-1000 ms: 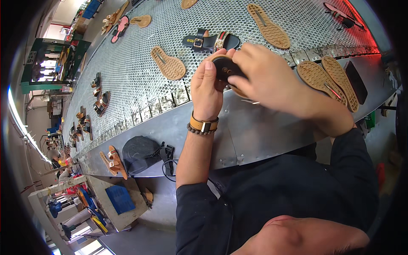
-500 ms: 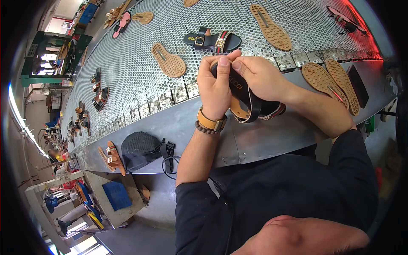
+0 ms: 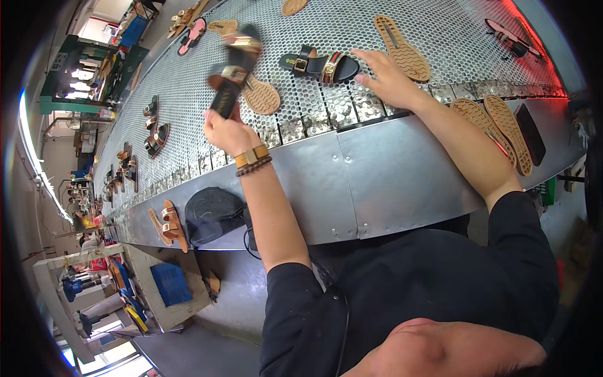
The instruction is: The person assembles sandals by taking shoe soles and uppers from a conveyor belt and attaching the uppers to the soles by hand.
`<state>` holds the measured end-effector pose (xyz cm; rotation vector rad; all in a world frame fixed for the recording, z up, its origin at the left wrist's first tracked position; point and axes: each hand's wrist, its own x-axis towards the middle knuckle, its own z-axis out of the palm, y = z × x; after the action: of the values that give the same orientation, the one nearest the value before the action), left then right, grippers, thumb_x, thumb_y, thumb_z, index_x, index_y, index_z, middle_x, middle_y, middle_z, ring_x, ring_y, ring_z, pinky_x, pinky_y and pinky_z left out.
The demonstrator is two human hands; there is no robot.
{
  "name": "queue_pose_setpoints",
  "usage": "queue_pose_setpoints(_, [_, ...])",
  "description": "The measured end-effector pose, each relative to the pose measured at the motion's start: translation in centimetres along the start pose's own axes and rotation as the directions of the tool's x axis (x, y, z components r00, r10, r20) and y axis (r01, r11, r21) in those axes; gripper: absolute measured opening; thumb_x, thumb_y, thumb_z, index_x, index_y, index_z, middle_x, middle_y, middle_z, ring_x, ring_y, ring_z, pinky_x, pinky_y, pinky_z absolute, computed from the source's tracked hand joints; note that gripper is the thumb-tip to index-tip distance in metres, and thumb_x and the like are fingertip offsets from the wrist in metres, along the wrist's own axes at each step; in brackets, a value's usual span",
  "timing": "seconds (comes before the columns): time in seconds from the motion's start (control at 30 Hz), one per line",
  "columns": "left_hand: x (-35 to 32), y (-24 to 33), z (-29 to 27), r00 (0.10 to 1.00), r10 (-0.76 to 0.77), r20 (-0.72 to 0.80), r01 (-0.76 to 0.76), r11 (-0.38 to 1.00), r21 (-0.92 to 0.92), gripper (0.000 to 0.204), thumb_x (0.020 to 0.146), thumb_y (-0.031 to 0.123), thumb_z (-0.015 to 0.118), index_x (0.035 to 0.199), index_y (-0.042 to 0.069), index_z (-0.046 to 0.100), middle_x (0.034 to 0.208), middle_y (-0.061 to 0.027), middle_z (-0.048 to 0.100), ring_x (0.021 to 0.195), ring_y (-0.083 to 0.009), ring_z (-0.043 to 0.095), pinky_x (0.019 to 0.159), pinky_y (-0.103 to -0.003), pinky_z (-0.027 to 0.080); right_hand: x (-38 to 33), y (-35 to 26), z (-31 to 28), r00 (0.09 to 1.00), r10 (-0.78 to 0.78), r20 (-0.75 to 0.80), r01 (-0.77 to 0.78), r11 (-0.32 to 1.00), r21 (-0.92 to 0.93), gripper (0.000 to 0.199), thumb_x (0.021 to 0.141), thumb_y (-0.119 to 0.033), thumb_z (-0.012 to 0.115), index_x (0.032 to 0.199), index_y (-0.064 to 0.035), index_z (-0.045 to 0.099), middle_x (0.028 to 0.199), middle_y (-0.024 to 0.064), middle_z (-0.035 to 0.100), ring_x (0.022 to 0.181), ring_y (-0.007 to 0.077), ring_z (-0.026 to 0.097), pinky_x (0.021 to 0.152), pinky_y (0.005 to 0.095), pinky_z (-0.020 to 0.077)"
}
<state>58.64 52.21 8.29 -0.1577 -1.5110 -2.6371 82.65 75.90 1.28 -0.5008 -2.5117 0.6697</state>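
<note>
My left hand (image 3: 229, 133) grips one end of a black sandal (image 3: 227, 81) with a buckle strap and a gold-trimmed strap. It is lifted over the wire-mesh conveyor (image 3: 201, 113) and partly blurred by motion. A matching black sandal (image 3: 314, 64) with a striped strap lies on the mesh. Near its toe, my right hand (image 3: 392, 81) has its fingers apart and holds nothing; whether the fingertips touch the sandal I cannot tell. A tan sole (image 3: 262, 97) rests beneath and beside the lifted sandal, and another tan sole (image 3: 402, 50) lies just beyond my right hand.
Two tan soles (image 3: 507, 135) and a dark flat slab (image 3: 529, 135) rest on the metal ledge (image 3: 402, 176) at right. A black mesh bag-like item (image 3: 213, 217) and brown sandals (image 3: 174, 227) occupy its left end. Red light glows at far right; more sandals (image 3: 157, 139) sit leftward.
Both hands were together on the sandal above the ledge. Now my left hand has carried it away to the left, while my right hand has let go and reached forward toward the other sandal.
</note>
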Motion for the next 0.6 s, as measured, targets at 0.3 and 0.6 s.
queue_pose_setpoints(0.3, [-1.9, -2.9, 0.3, 0.95, -0.144, 0.276, -0.176, 0.484, 0.857, 0.075, 0.1, 0.026, 0.061, 0.161, 0.0, 0.027, 0.157, -0.043, 0.027, 0.148, -0.0503, 0.033, 0.121, -0.056, 0.032, -0.7, -1.8, 1.0, 0.989, 0.027, 0.147, -0.008, 0.992, -0.128, 0.054, 0.101, -0.051, 0.064, 0.148, -0.0235, 0.061, 0.16, 0.0197, 0.044, 0.147, 0.0412, 0.035, 0.121, 0.058, 0.0284])
queue_pose_setpoints(0.6, [-4.1, -5.9, -1.0, 0.862, -0.39, 0.324, -0.398, -0.125, 0.909, 0.08, 0.094, 0.048, 0.069, 0.157, 0.008, 0.04, 0.161, -0.0469, 0.017, 0.156, -0.0547, 0.017, 0.126, -0.056, 0.022, -1.4, -4.9, -2.2, 0.958, 0.074, -0.276, 0.056, 0.899, 0.435, 0.017, 0.086, -0.005, 0.076, 0.103, -0.0035, 0.072, 0.111, 0.0105, 0.07, 0.104, 0.0269, 0.069, 0.091, 0.0373, 0.055])
